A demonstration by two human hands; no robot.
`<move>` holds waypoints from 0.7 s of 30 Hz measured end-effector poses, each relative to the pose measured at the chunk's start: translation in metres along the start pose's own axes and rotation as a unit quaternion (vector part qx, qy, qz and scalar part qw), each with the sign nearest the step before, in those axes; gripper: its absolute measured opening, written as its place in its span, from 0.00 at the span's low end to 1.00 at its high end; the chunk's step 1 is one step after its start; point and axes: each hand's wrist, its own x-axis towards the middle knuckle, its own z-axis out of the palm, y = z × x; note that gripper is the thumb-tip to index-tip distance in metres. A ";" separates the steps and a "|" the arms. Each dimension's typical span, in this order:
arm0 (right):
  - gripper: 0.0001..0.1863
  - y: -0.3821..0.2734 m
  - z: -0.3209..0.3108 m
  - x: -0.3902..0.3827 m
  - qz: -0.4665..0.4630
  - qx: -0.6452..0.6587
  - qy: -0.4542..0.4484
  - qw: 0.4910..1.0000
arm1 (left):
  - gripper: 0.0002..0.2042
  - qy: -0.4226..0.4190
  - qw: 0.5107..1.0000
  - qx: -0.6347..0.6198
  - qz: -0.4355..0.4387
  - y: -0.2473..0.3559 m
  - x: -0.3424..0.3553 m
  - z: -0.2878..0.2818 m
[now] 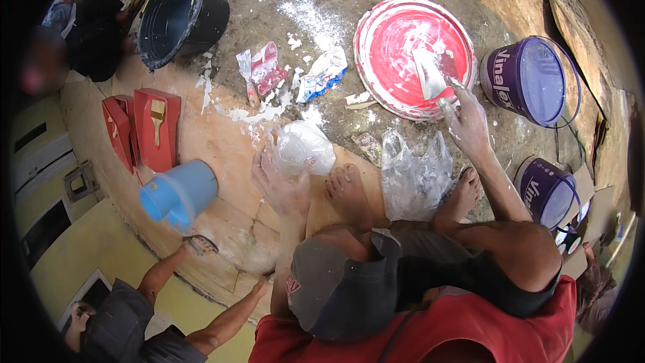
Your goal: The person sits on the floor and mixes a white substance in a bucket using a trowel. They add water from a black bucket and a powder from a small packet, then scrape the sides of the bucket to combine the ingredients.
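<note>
The left hand [279, 180] spreads against a white-filled plastic bag [308, 146] just ahead-right; I cannot tell whether it grips. Ahead-left of the right hand [451, 95], above a red disc [383, 47], lies its pinched scraper [428, 72].

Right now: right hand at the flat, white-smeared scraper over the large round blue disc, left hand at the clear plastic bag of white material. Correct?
Not the colour: the head view shows a large round red disc, not blue. Right hand at the flat, white-smeared scraper, left hand at the clear plastic bag of white material: both stand.
</note>
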 end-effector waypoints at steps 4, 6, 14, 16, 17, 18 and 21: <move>0.24 -0.020 0.010 -0.019 -0.024 0.006 -0.063 0.998 | 0.15 -0.287 0.952 -0.105 -0.020 -0.068 0.010 -0.017; 0.23 -0.028 0.006 -0.018 -0.022 0.006 -0.093 0.995 | 0.12 -0.298 0.929 -0.207 -0.075 -0.065 0.008 -0.026; 0.26 0.018 0.009 0.017 0.112 -0.155 -0.012 0.981 | 0.07 -0.234 0.928 -0.287 0.038 -0.048 0.022 -0.080; 0.30 0.027 0.000 0.033 0.160 -0.189 -0.051 0.967 | 0.07 -0.236 0.929 -0.278 0.056 -0.044 0.025 -0.084; 0.31 0.029 0.004 0.037 0.159 -0.199 -0.042 0.966 | 0.07 -0.243 0.932 -0.263 0.060 -0.043 0.026 -0.087; 0.33 0.029 0.012 0.040 0.155 -0.209 -0.035 0.965 | 0.08 -0.248 0.935 -0.247 0.062 -0.041 0.027 -0.091; 0.39 0.021 0.018 0.050 0.182 -0.210 -0.054 0.959 | 0.10 -0.280 0.930 -0.235 0.030 -0.026 0.027 -0.102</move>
